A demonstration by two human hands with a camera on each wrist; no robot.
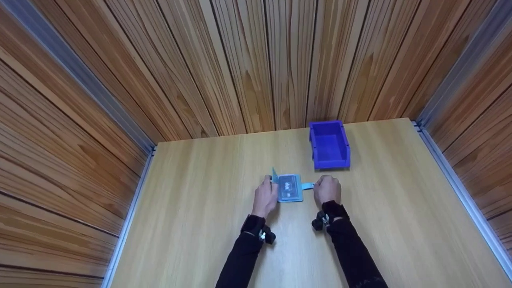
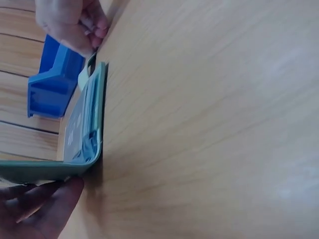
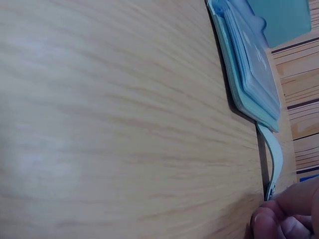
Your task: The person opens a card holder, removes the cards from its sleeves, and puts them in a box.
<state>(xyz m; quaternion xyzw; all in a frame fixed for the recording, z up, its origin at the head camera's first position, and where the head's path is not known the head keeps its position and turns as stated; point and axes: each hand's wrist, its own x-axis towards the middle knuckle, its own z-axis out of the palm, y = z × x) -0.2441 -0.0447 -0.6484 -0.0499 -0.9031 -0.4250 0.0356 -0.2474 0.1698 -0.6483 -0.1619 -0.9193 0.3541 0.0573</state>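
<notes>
A light blue card holder (image 1: 290, 188) with clear plastic sleeves lies open on the table, its front cover (image 1: 275, 176) raised on the left side. In the left wrist view, the fingers of my left hand (image 1: 265, 198) touch the outer face of that cover, and none show on its inner side. My right hand (image 1: 328, 189) pinches the end of the narrow closing strap (image 3: 275, 157), which stretches out from the holder's right edge. A small metal snap (image 3: 270, 190) shows on the strap beside the fingertips. Dark printing is visible under the top sleeve.
A blue plastic bin (image 1: 330, 146) stands behind the right hand, near the back of the wooden table (image 1: 192, 208). Wood-panelled walls (image 1: 248, 72) rise behind and at both sides. Metal rails (image 1: 464, 188) run along the table's sides.
</notes>
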